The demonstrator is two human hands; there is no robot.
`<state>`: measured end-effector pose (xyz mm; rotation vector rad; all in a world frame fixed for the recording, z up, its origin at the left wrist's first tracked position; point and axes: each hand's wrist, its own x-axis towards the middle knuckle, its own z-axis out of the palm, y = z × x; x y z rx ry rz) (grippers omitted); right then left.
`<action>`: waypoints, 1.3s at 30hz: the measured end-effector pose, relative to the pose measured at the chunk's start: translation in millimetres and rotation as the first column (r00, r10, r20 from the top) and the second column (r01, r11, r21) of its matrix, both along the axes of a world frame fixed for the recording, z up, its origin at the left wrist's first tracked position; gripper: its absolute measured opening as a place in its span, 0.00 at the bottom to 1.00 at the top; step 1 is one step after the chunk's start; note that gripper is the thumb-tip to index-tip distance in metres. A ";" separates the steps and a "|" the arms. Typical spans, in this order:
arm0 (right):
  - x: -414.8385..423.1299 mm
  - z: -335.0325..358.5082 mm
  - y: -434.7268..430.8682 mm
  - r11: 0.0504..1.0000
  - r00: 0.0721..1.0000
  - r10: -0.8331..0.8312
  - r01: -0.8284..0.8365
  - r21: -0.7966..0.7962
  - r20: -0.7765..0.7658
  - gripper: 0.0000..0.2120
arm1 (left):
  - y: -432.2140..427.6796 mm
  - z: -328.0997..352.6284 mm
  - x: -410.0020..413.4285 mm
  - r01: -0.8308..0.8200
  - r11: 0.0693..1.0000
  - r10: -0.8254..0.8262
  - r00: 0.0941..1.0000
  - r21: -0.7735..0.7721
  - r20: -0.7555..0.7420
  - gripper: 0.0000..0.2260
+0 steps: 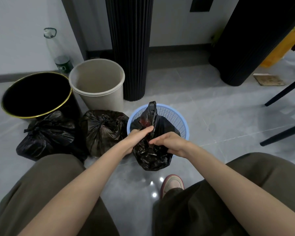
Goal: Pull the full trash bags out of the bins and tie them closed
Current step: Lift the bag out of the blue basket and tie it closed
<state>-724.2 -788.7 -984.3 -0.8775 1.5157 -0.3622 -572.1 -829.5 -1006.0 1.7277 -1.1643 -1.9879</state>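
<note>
Left hand grips black bag neck — right hand pinches plastic; blue basket partly hidden.

No legible text, even on the bottle label

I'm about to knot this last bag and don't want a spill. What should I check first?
1. Left hand grip on the held bag: ok, fingers curl round the gathered neck.
2. Right hand hold: cannot tell; its fingertips reach the neck, but no pinch is visible.
3. Knot: not ok, a loose flap stands up untied.
4. Bag clear of the blue basket: cannot tell; its bottom overlaps the near rim.
5. Left bag and middle bag tied: ok, both show knots.
6. Beige bin emptied: ok, bare inside.
</note>
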 end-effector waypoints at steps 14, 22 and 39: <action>-23.1 0.4 -7.5 0.983 0.961 -0.100 0.054 -0.178 -0.259 0.19 | -4.8 -12.2 -7.3 -0.010 0.949 0.044 0.994 -0.315 0.100 0.14; -20.0 29.5 6.2 0.832 0.802 0.529 -0.425 0.356 -0.279 0.31 | -8.4 -4.2 -7.1 -0.101 0.861 0.166 0.982 -0.499 0.087 0.02; -23.0 22.0 -17.8 0.901 0.965 -0.253 0.208 -0.381 -0.071 0.08 | -1.7 7.0 -6.4 0.282 0.808 -0.211 0.958 -0.517 0.193 0.16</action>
